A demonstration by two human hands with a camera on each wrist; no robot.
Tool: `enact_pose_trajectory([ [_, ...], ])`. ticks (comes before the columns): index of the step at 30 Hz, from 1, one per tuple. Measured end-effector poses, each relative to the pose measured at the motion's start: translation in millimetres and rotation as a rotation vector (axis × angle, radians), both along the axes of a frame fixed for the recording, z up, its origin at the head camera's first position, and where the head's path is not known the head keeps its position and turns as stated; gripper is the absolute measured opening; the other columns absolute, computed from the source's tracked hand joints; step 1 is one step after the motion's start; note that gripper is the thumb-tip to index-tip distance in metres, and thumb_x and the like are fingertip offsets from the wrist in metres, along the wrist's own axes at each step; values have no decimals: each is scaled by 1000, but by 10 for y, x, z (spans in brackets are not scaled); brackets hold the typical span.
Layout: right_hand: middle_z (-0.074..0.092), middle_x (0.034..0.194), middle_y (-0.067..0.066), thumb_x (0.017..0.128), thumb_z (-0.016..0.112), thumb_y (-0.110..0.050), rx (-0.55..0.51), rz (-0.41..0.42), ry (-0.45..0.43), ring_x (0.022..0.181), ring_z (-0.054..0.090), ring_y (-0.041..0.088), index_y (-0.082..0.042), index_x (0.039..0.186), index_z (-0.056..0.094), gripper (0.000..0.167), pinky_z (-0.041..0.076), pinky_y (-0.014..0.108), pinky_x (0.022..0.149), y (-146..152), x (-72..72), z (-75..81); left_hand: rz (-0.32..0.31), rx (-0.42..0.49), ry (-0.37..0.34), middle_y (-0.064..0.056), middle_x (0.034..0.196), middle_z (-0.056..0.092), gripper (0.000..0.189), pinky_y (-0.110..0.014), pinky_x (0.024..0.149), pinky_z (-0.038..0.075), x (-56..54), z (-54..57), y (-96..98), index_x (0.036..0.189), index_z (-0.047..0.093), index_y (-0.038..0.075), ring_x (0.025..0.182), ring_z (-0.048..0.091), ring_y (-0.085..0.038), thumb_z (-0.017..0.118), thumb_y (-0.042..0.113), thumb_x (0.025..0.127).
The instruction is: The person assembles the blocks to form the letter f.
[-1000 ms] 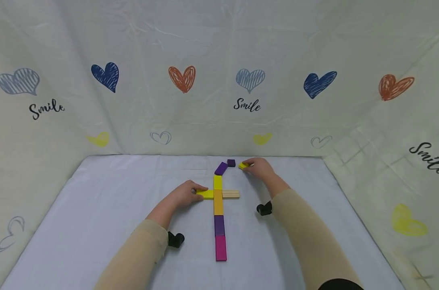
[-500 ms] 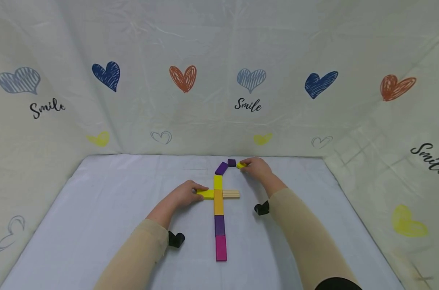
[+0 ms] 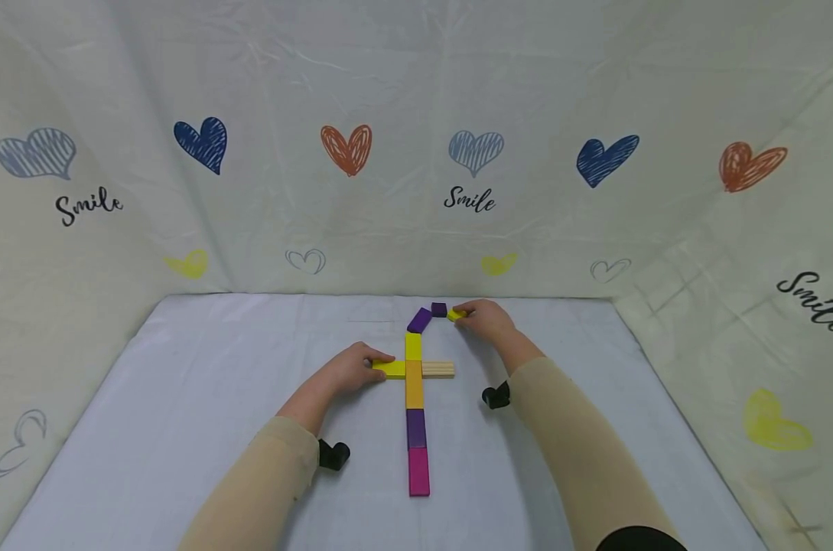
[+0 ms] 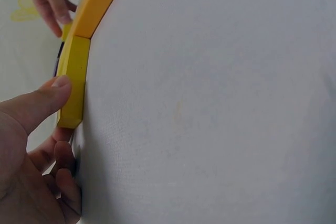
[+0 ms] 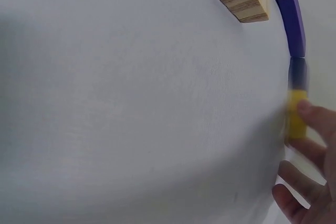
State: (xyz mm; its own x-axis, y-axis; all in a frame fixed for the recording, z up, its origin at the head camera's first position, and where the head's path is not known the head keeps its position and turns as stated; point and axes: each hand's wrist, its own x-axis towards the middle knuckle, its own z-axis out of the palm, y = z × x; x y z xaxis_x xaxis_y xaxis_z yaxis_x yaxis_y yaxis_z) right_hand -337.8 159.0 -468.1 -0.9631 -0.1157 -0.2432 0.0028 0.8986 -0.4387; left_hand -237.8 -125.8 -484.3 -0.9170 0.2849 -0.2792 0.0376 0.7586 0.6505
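Note:
My right hand point(image 3: 486, 319) pinches a small yellow block point(image 5: 297, 114) between thumb and finger at the far end of a curved row. The block's left end is right at a dark purple block point(image 3: 439, 310). With thumb and fingers, my left hand point(image 3: 353, 369) holds the outer end of a yellow block point(image 4: 77, 80) that lies crosswise against an orange block point(image 3: 414, 384). Opposite it, a striped wooden block point(image 3: 438, 370) juts out to the right. Above the orange block come a yellow block point(image 3: 413, 346) and a slanted purple block point(image 3: 419, 321).
Below the orange block, a purple block point(image 3: 416, 428) and a magenta block point(image 3: 419, 472) continue the straight row toward me. A white cloth point(image 3: 203, 413) covers the table. A pale wall sheet point(image 3: 402, 69) printed with hearts rises just behind the far blocks.
My right hand has slid the small yellow block left, closing the gap to the dark purple block. My left hand stays on its yellow block.

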Motion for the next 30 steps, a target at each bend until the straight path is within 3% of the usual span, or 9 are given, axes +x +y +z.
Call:
enact_pose_trajectory([
  [5, 59, 134, 9, 96, 67, -29, 2, -1, 1, 111, 54, 28, -24, 137, 62, 42, 44, 46, 102, 14, -18, -25, 2, 11, -8, -6, 128, 58, 34, -49, 108, 39, 4, 7, 0, 126, 70, 28, 120, 51, -27, 70, 20, 93],
  [13, 52, 144, 12, 97, 64, -32, 20, 38, 39, 131, 47, 35, -24, 141, 58, 45, 37, 52, 109, 61, 7, 6, 4, 9, -6, -5, 127, 59, 34, -49, 107, 40, -4, -31, -7, 126, 71, 29, 118, 51, -26, 70, 20, 93],
  [22, 56, 139, 12, 97, 63, -34, -8, 50, 72, 118, 54, 33, -24, 140, 59, 44, 47, 49, 98, 232, 74, 54, 24, -2, -21, -5, 127, 57, 34, -49, 107, 40, 11, -37, 5, 126, 70, 31, 118, 51, -26, 70, 22, 93],
  [30, 58, 136, 10, 97, 64, -33, -4, 59, 88, 116, 53, 31, -22, 138, 61, 43, 48, 48, 94, 487, 192, 97, 13, -8, -12, -5, 127, 58, 34, -49, 107, 40, 23, -4, 6, 126, 70, 30, 117, 51, -26, 70, 22, 93],
])
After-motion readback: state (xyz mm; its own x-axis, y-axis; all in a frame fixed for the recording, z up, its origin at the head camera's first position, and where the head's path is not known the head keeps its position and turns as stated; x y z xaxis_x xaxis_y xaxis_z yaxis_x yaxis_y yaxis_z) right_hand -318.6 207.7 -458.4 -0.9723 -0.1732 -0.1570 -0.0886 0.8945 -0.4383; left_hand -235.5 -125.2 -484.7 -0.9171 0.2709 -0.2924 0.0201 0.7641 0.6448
